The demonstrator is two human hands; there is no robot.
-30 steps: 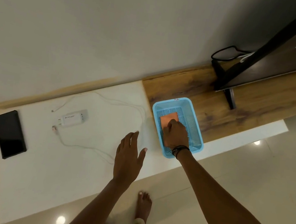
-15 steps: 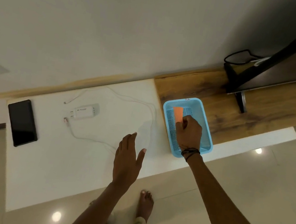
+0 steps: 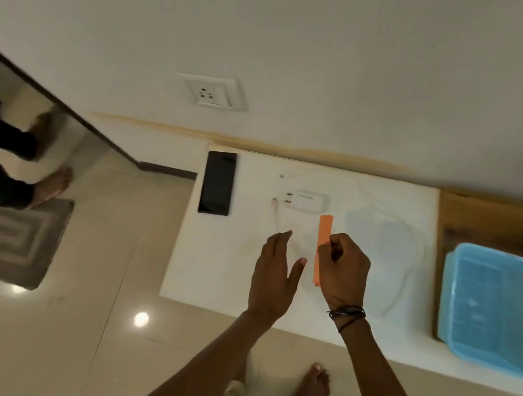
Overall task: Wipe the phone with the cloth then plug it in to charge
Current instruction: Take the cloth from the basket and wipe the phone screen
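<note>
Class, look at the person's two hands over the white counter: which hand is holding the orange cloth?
The right hand, the one with dark bands at its wrist, pinches the orange cloth. The left hand is open and holds nothing.

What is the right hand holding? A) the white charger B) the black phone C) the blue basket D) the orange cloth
D: the right hand pinches the orange cloth above the white counter, while the phone, charger and basket lie untouched.
</note>
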